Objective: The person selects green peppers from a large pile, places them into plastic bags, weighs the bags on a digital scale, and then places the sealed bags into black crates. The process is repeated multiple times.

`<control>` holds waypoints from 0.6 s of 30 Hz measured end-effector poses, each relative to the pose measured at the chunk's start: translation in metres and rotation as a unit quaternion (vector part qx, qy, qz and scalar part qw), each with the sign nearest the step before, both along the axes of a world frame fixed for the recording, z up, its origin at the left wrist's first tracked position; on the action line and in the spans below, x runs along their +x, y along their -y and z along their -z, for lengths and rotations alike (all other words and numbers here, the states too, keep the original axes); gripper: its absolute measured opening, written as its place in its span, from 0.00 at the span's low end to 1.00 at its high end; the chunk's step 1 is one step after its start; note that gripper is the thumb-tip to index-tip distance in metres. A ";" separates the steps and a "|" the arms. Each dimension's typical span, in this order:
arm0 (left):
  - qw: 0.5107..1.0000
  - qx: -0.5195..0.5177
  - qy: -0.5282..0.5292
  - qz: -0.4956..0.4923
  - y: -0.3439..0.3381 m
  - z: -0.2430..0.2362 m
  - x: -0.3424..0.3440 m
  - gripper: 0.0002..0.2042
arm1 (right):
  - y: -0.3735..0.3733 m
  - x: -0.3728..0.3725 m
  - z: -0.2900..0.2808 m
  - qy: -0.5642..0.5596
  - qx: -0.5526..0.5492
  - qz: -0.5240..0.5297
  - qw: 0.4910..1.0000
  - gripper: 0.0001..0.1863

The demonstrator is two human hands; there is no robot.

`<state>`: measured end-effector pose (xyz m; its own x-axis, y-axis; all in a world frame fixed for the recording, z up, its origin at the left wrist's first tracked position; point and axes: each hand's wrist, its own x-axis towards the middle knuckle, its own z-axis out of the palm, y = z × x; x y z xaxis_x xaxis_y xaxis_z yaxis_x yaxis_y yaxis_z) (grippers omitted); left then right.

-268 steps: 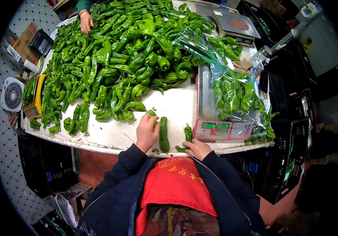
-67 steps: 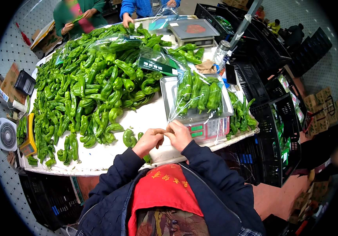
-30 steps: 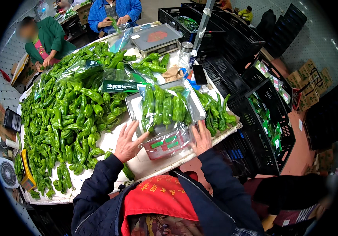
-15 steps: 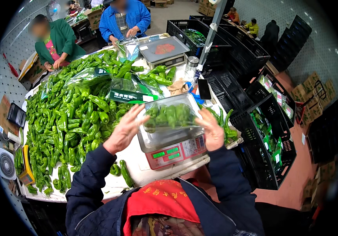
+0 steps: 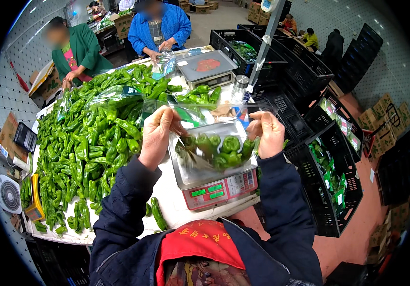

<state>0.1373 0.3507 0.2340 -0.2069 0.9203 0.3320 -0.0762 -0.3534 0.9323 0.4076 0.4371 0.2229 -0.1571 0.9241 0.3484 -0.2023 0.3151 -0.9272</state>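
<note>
Both my hands are closed on a clear plastic bag (image 5: 193, 161) of green peppers (image 5: 231, 152), its film stretched between them. My left hand (image 5: 158, 136) pinches the bag's upper left part, and my right hand (image 5: 269, 133) grips the upper right corner between thumb and fingers. The peppers hang in the bag's lower part, over the metal pan of a red and white digital scale (image 5: 229, 187). Whether the bag's bottom touches the pan, I cannot tell. To the left lies a large heap of loose green peppers (image 5: 90, 148), with some plastic bags on top.
Across the white table (image 5: 171, 205), two people stand, one in green (image 5: 88, 47), one in blue (image 5: 176, 24). A second scale (image 5: 206, 64), a lidded glass jar (image 5: 240, 86) and a metal post (image 5: 264, 52) stand ahead. At right, black crates (image 5: 322, 190) hold bagged peppers.
Both my hands were open on either side of the bag over the scale; now they pinch its upper part and pull the film taut. The person in blue still handles a bag.
</note>
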 end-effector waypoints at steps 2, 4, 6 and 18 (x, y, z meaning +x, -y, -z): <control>0.999 -0.015 -0.018 -0.037 -0.005 0.015 0.001 0.16 | -0.006 0.001 0.024 0.004 -0.016 0.017 1.000 0.20; 0.996 -0.043 -0.006 -0.077 -0.003 0.040 0.008 0.14 | 0.001 -0.002 0.051 0.004 -0.071 0.058 0.996 0.16; 0.988 -0.111 0.036 -0.097 0.003 0.078 0.010 0.12 | 0.013 0.002 0.079 0.011 -0.180 0.066 0.981 0.15; 0.938 -0.264 -0.173 -0.145 0.045 0.199 0.008 0.07 | 0.064 0.025 0.203 0.285 -0.093 0.170 0.939 0.16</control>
